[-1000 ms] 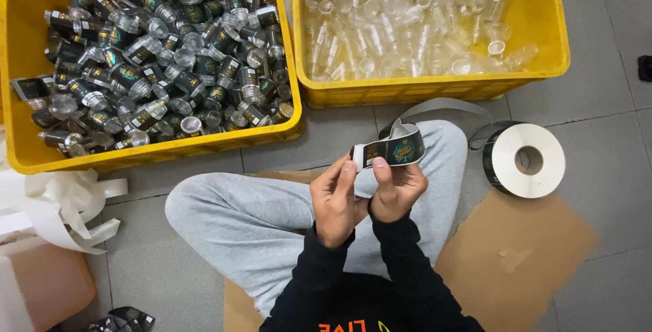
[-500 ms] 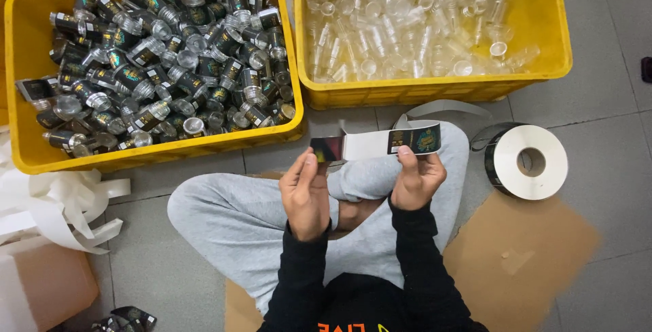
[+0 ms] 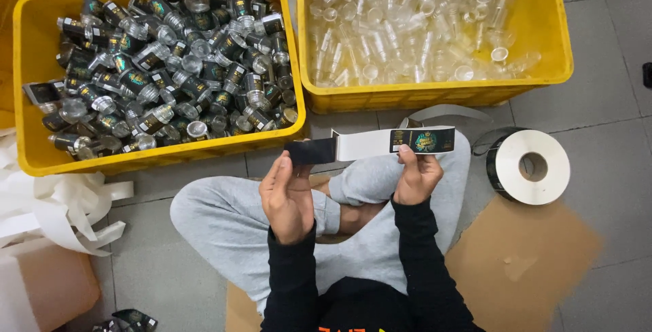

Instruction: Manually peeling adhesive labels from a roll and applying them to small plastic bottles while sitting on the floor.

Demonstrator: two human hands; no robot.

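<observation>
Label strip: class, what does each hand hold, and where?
The left hand pinches the peeled black label at its end; the right hand grips the backing strip by the next label.

yellow crates (image 3: 299, 94) ahead, label roll (image 3: 532, 166) right

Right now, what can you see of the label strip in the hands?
The white backing strip with dark printed labels is stretched flat and about level above the grey-trousered knee. The left hand pinches a plain-looking black label peeled off its left end; the right hand pinches under a label with green and gold print. The strip trails right toward the white label roll on the floor.
</observation>
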